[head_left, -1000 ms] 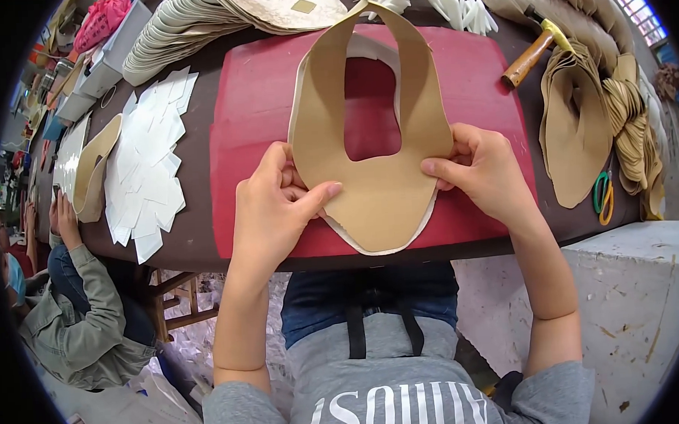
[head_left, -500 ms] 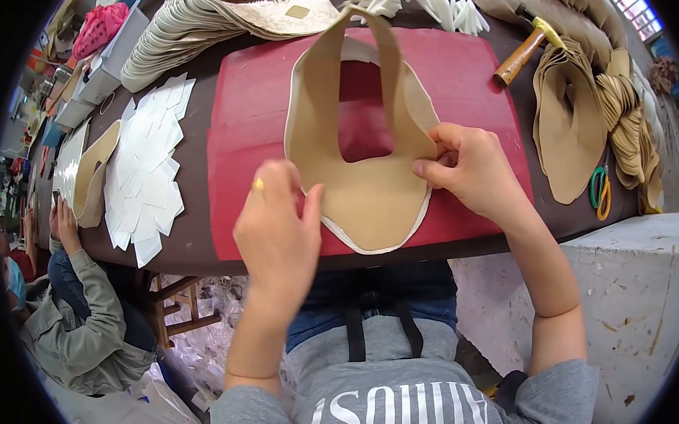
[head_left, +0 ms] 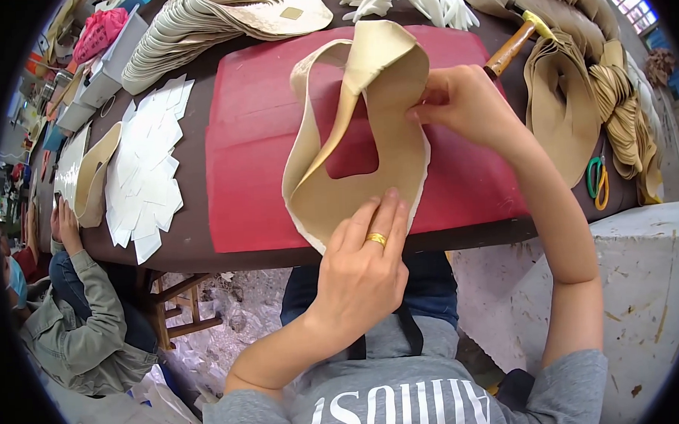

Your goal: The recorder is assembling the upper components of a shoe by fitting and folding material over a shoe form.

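A tan U-shaped leather piece point(head_left: 331, 189) with a cream lining lies on a red mat point(head_left: 253, 147) at the table's near edge. My left hand point(head_left: 364, 264), with a gold ring, presses flat on the piece's rounded near end. My right hand point(head_left: 463, 104) pinches the piece's right arm near its far end, which is lifted and folded over. The left arm of the piece curls up off the mat.
A wooden-handled hammer point(head_left: 510, 49) lies beyond my right hand. Stacks of tan pieces point(head_left: 570, 103) and green and orange scissors point(head_left: 597, 182) sit at the right. White cut shapes point(head_left: 144, 171) and cream stacks point(head_left: 195, 29) lie left. Another person point(head_left: 75, 322) sits at lower left.
The piece was flat under both hands a second ago. My right hand has lifted and folded its right arm; my left hand has shifted right onto the near end.
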